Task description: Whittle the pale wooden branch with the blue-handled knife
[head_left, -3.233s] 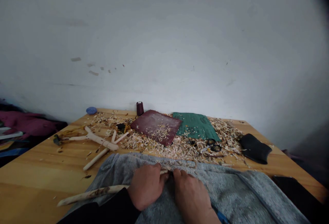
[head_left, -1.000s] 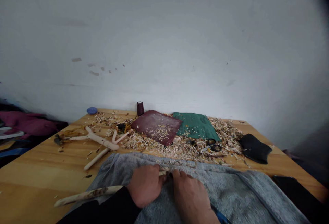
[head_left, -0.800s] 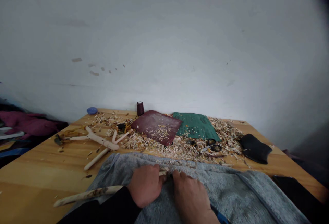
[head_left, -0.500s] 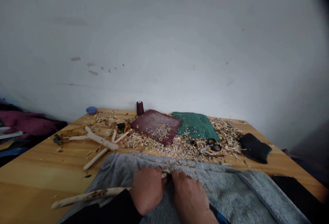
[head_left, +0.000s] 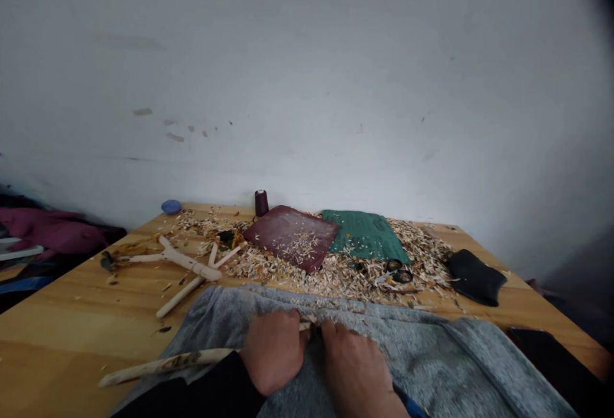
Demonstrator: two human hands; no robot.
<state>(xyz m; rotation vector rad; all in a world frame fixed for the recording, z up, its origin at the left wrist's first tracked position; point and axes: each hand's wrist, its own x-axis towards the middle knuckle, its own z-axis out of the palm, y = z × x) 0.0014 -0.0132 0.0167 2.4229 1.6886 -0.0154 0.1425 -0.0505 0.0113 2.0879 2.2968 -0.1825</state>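
Note:
My left hand (head_left: 274, 349) is closed round a long, partly barked wooden stick (head_left: 163, 364) that runs out to the left over the table. My right hand (head_left: 354, 367) is closed right beside it at the stick's near end; what it grips is hidden under the fingers, though a bit of blue (head_left: 407, 404) shows behind the wrist. Both hands rest on a grey knitted cloth (head_left: 451, 360) spread at the table's near edge.
Wood shavings (head_left: 336, 268) cover the middle of the wooden table (head_left: 62, 316). On it lie a maroon sheet (head_left: 291, 236), a green mat (head_left: 365, 235), a thread spool (head_left: 261, 202), scissors (head_left: 396, 272), peeled forked sticks (head_left: 185, 264), a black pouch (head_left: 476, 276) and a blue lump (head_left: 171, 206). Clothes (head_left: 52, 229) are piled left.
The stick's far end has shifted slightly left and back while both hands stayed close together on the cloth. Nothing else on the table has moved.

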